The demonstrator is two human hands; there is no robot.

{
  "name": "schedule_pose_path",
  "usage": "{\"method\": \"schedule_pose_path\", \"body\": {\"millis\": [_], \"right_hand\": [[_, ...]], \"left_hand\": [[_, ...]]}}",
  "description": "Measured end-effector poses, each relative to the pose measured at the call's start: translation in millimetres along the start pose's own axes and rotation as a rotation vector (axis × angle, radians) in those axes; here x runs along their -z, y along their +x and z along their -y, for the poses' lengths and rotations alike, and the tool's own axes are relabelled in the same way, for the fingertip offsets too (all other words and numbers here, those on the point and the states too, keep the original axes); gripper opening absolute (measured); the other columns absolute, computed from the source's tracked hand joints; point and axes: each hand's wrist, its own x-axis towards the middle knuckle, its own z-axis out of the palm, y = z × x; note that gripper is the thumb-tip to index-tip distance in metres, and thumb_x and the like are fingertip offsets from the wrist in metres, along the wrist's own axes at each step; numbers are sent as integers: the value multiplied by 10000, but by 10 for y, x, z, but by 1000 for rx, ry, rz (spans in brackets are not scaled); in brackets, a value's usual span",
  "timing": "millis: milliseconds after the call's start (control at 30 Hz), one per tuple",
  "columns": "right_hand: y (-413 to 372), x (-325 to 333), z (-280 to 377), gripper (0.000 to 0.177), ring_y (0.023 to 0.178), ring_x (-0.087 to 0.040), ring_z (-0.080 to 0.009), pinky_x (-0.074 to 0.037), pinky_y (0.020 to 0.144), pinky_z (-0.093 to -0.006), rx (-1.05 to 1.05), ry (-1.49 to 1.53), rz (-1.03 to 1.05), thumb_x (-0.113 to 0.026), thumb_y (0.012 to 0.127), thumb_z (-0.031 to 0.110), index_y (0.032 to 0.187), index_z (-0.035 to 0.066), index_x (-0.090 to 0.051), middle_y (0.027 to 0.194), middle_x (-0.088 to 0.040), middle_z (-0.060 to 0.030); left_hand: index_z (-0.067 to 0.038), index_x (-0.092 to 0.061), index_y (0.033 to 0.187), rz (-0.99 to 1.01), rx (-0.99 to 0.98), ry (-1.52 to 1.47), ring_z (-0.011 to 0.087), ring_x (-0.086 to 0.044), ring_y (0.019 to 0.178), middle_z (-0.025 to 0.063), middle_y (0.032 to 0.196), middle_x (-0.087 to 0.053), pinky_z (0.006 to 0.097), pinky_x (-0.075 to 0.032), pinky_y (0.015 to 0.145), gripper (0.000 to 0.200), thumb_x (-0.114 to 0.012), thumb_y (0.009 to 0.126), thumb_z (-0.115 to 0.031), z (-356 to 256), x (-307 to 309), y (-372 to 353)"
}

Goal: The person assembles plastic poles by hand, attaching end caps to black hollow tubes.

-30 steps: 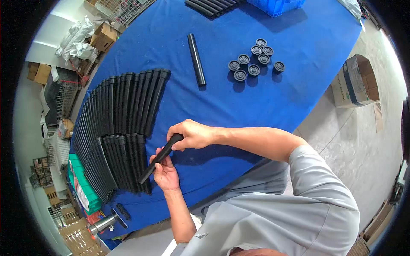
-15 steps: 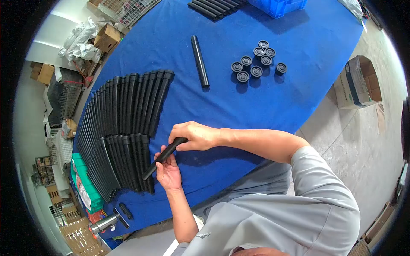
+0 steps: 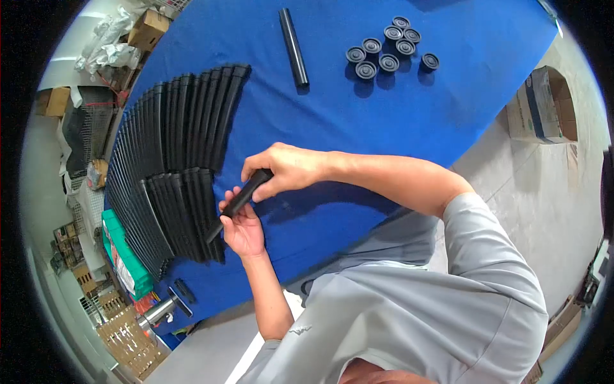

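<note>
A short black tube [image 3: 238, 203] is held at a slant between my hands, its lower end over the edge of a row of tubes. My right hand [image 3: 284, 171] is closed around the tube's upper end; the fingers hide part of that end. Lower down, my left hand [image 3: 244, 232] cradles the tube with palm up, thumb and fingers on either side of it. Left of my hands, many black tubes with wider ends [image 3: 192, 121] lie side by side in two fanned rows.
One loose black tube [image 3: 294, 48] lies farther up the blue cloth [image 3: 358, 121]. Several round black caps [image 3: 389, 63] sit to its right. A green box [image 3: 125, 256] and a metal cylinder [image 3: 155, 313] are at the lower left edge. An open carton [image 3: 534, 109] stands on the floor at right.
The view has shifted, so the table and its contents appear higher up. Both hands still hold the same tube at a similar slant.
</note>
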Motion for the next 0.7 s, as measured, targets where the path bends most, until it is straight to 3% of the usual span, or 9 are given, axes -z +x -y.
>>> {"method": "schedule_pose_path", "body": {"millis": [167,200,300,400,533,667,700], "right_hand": [[57,-28,-180,297,920,-670,-352,-526,809,-433,354,-109,-139,-764,813,121,1080,20,-681,964,-680,-156],[70,-28,-183,294,924,-674,-329,-524,812,-429,392,-110,-123,-769,825,128,1083,21,-682,961,-682,-154],[16,-6,-50,283,864,-677,-287,-524,756,-413,105,13,-90,-769,849,150,1086,21,-686,949,-683,-127],[40,-14,-156,285,841,-675,-297,-520,733,-415,174,-102,-139,-766,838,143,1083,21,-684,941,-681,-126],[44,-24,-152,277,830,-669,-301,-517,732,-418,362,-152,-155,-765,822,134,1061,24,-680,928,-675,-132],[34,52,-32,296,869,-678,-292,-517,758,-420,-67,43,-1,-767,823,148,1077,27,-675,934,-676,-142],[40,33,-79,297,887,-679,-304,-518,774,-426,19,-63,-29,-759,826,146,1081,26,-669,938,-675,-152]], "left_hand": [[-1,-603,1317,-139,14,51,344,-459,1438,249,1448,-561,481,-450,1190,352,-669,995,-125,9,33,-5],[0,-597,1328,-106,8,24,340,-459,1439,254,1458,-548,479,-450,1191,361,-667,996,-124,1,57,6],[21,-574,1362,-32,13,-33,325,-474,1427,267,1487,-512,478,-434,1204,391,-652,1004,-115,-10,75,3],[48,-561,1380,-49,27,-16,342,-471,1426,254,1516,-490,477,-424,1210,371,-569,1053,-127,-5,38,2],[57,-576,1358,-23,36,-74,340,-462,1433,252,1528,-475,478,-422,1211,360,-584,1045,-122,-14,130,7],[60,-596,1331,-44,0,4,337,-461,1434,250,1507,-501,471,-418,1217,352,-600,1038,-136,6,51,12],[65,-582,1339,-54,-4,-18,335,-466,1431,246,1503,-506,470,-422,1215,363,-601,1038,-138,18,-14,22]]}}
